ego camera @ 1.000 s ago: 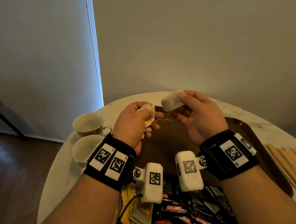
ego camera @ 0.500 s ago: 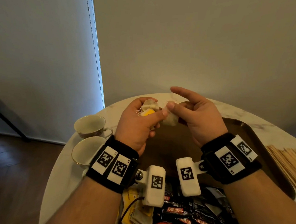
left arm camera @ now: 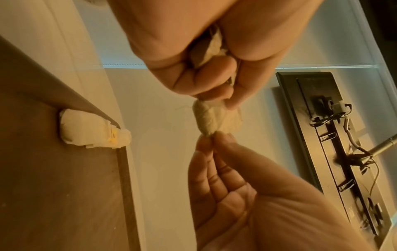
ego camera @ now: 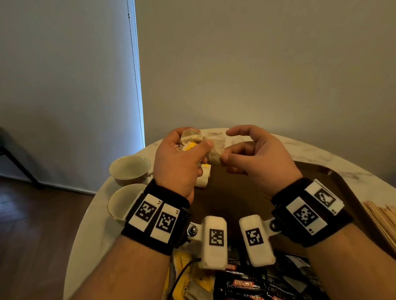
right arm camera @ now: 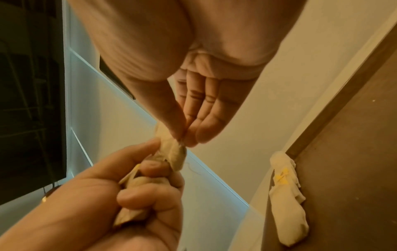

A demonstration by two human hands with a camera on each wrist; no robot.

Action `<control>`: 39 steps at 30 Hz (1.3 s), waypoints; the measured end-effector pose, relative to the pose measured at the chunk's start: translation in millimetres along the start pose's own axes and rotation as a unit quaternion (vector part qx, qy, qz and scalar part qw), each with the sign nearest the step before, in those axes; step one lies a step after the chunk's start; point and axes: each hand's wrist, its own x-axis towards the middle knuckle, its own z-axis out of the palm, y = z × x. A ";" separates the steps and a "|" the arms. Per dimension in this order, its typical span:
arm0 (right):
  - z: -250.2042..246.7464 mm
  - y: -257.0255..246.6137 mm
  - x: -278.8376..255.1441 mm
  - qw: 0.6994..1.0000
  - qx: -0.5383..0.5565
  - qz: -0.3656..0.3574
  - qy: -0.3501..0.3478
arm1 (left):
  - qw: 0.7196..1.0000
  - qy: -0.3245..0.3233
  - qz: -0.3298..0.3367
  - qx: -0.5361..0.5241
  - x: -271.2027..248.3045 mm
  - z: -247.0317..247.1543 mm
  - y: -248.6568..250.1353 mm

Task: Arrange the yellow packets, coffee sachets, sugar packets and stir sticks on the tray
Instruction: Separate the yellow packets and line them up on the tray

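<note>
Where the two hands meet above the far edge of the round table (ego camera: 89,212), much of what is held is covered by fingers. A bunch of pale packets with a yellow tag (ego camera: 191,139) is clenched in the left hand (ego camera: 179,165), its fingers curled tightly round them — their number cannot be made out. One packet (ego camera: 216,148) sticks out from that fist toward 3 o'clock, and its free end is pinched between the thumb and fingertips of the right hand (ego camera: 259,161), whose remaining fingers are extended and only slightly bent; the forefinger is raised clear of the packet. In the wrist views the printing on this packet is too blurred to read.

On the brown tray (ego camera: 330,180), a small heap of pale packets (left arm camera: 94,130) lies against the far-left rim, partly masked in the head view by the left hand. At 6 o'clock, black coffee sachets (ego camera: 257,292) and yellow packets (ego camera: 183,280) lie on the near part of the table, cut off by the lower frame edge and overlapped by the white wrist-camera housings. Wooden stir sticks (ego camera: 391,224) are seen at 3 o'clock beside the tray, cropped by the right frame edge. Two cups (ego camera: 130,169) stand at 9 o'clock — the nearer one partly hidden behind the left wristband. Sugar packets cannot be told apart from the other pale packets.
</note>
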 end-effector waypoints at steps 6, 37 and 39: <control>15.9 22.9 27.0 0.986 0.010 0.167 -0.010 | 0.996 0.085 0.014 -0.020 4.9 -4.7 0.3; 30.6 40.0 37.0 0.920 0.049 0.387 -0.042 | 0.996 0.075 -0.040 -0.026 5.8 -4.2 5.0; 23.6 36.6 32.7 0.938 0.074 0.337 -0.028 | 0.998 0.030 -0.052 -0.012 4.1 -2.7 1.2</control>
